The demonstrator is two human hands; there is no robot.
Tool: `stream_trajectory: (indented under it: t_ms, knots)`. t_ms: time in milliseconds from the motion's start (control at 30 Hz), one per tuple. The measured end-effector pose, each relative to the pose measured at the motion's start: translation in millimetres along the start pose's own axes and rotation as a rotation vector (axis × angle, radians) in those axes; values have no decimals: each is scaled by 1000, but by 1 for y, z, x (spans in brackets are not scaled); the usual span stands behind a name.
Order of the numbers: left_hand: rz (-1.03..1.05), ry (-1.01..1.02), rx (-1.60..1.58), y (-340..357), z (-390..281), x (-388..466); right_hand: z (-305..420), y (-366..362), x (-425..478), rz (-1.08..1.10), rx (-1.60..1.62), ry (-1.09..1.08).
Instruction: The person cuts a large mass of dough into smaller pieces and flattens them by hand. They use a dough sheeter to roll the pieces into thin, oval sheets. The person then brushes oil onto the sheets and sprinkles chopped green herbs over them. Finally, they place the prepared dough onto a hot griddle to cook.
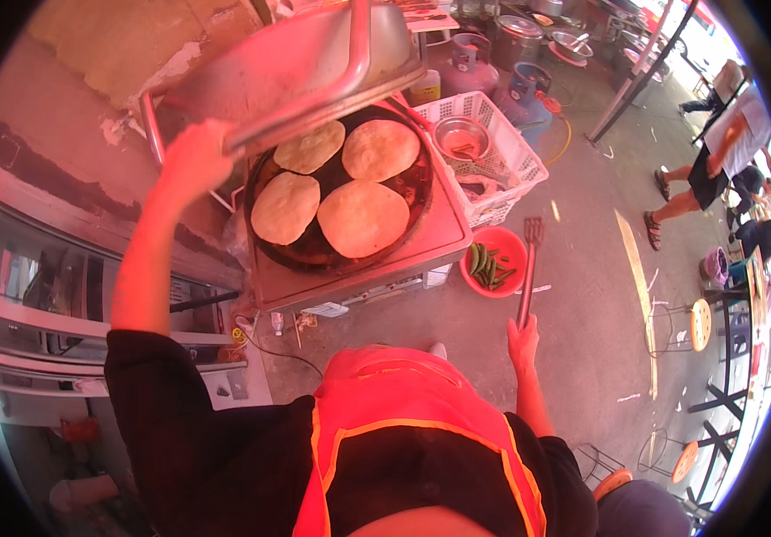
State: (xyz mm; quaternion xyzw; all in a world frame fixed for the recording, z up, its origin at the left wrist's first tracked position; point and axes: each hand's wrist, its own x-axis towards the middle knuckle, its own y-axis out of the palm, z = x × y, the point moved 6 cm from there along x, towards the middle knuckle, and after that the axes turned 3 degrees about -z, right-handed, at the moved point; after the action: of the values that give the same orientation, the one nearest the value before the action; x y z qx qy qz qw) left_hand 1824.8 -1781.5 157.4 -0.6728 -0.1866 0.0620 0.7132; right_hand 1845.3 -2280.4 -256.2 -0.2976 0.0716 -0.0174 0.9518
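Observation:
My left hand (201,158) grips the edge of a large metal lid (291,60) with tubular bars. The lid is tilted up above the far side of a round black griddle pan (419,188). Several round flatbreads lie in the pan, lightly browned; a wide one (363,218) is nearest me, with another (381,150) behind it. Part of the pan's far rim is hidden by the lid. In my right hand (524,342) is the handle of a slotted metal spatula (531,268), held out to the right of the stove (358,278), away from the breads.
A red plastic basin (518,245) of green peppers sits on the floor right of the stove. Behind it stand a white plastic crate (526,176) holding a metal bowl (461,136), and gas cylinders (469,70). People (738,137) and stools (700,325) are at right.

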Motion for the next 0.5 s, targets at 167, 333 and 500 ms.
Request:
stream_trajectory:
  t_ms: [167,333,500]
  knots:
    - [-520,-182,322,-83,55,76,151,93,24,677,365,170]
    - [-512,-231,308,-107,73,145,177,188,86,827,414,352]
    - [-485,-186,185,-90,64,170,205,256,149,766,514,320]
